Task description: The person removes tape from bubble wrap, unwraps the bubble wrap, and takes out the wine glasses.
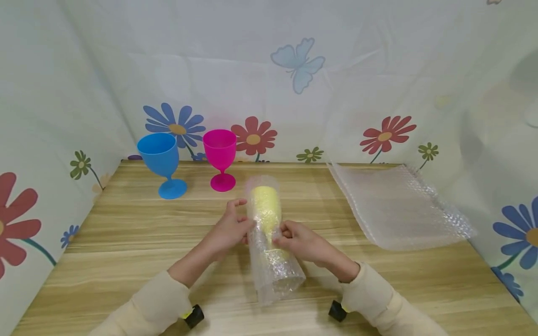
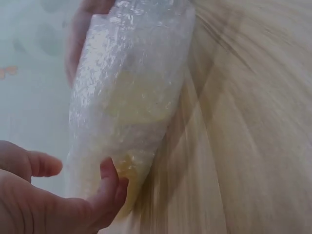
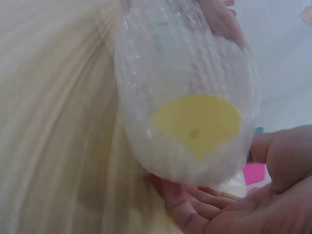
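A yellow goblet (image 1: pixel 265 205) lies on its side inside a rolled sleeve of bubble wrap (image 1: pixel 280 273), its foot towards the near end. In the right wrist view, the yellow foot (image 3: pixel 200 119) shows through the open end of the roll. My right hand (image 1: pixel 304 242) grips the roll's right side, with fingers curled under it. On the other side my left hand (image 1: pixel 229 231) touches the wrap with its fingertips. Its index finger extends away from the roll in the head view, and the left wrist view shows the fingers spread apart beside the wrapped goblet.
A blue goblet (image 1: pixel 161 156) and a pink goblet (image 1: pixel 221 151) stand upright at the back left of the wooden table (image 1: pixel 168 238). A flat sheet of bubble wrap (image 1: pixel 395 207) lies on the right, reaching the table's right edge. Flower-printed cloth (image 1: pixel 235 88) surrounds the table.
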The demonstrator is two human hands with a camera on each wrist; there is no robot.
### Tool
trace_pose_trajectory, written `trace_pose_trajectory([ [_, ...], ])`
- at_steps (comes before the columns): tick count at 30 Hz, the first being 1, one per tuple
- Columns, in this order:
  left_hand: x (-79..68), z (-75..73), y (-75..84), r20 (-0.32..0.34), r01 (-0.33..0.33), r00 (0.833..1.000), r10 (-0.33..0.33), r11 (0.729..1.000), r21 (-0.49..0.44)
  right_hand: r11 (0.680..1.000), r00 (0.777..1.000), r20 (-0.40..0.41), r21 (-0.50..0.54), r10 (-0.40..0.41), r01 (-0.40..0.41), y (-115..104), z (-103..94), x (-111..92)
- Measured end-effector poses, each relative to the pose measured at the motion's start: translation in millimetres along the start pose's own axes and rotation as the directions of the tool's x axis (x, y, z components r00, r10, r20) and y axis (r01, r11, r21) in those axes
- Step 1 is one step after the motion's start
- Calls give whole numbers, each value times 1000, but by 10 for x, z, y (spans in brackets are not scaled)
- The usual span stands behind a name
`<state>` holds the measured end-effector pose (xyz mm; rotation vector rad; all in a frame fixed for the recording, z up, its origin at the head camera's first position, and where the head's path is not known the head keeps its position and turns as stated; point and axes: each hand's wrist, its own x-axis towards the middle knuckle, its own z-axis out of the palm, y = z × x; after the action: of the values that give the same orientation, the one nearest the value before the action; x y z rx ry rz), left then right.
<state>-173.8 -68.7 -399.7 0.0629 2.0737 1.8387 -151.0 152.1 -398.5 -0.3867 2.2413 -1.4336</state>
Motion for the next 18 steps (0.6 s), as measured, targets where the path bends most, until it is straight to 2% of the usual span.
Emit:
trace_pose_trajectory([
  [2,0,-27,1,14,16,1000,-15,993,-117,999,1000,-4,49,-1,1,26,4,11],
  [4,-4,-46,-15,34,30,999,-24,984,-178,996,1000,-2,86,-10,10,55,5,22],
  [9,-6,-36,-83,99,63,994,-49,986,-152,994,1000,-7,108,-9,10,105,-4,32],
  [11,2,-18,-106,126,78,990,-64,991,-112,997,998,-59,75,-4,8,107,0,28],
  [14,14,11,-130,139,84,987,-76,995,-51,1000,978,-206,-25,-23,18,89,21,27],
  [16,21,30,-128,128,73,989,-71,997,-8,992,953,-291,-118,-86,53,74,42,30],
  [18,32,52,-115,105,64,992,-66,998,23,965,930,-319,-239,-181,106,52,61,30],
])
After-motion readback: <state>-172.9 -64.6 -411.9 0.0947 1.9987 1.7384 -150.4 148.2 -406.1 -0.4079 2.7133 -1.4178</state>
